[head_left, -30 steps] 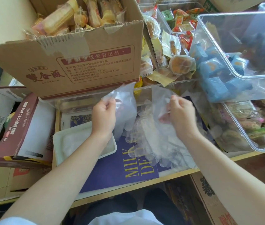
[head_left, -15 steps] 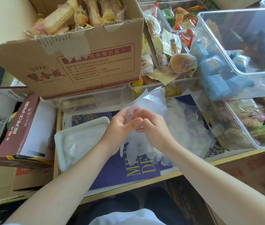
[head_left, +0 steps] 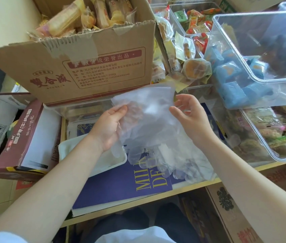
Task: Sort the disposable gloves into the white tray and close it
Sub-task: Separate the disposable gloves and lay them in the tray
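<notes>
My left hand (head_left: 108,127) holds a flat bunch of clear disposable gloves (head_left: 147,116) above the table, thumb on the front and fingers behind; their finger ends hang down. My right hand (head_left: 189,116) is beside the bunch's right edge, fingers relaxed and spread, thumb close to the plastic, gripping nothing. More clear gloves (head_left: 193,165) lie in a loose heap on the table below. The white tray (head_left: 65,149) sits under my left wrist, uncovered, with thin clear plastic inside.
A cardboard box of wrapped snacks (head_left: 86,67) stands right behind my hands. Clear plastic bins of packaged snacks (head_left: 261,76) crowd the right. A purple booklet (head_left: 121,186) lies under the tray and gloves. A red-brown carton (head_left: 28,134) sits left of the table.
My hands, pinched together over the gloves half a second ago, have parted. The left now holds the bunch higher and spread flat, and the right has let go and moved right.
</notes>
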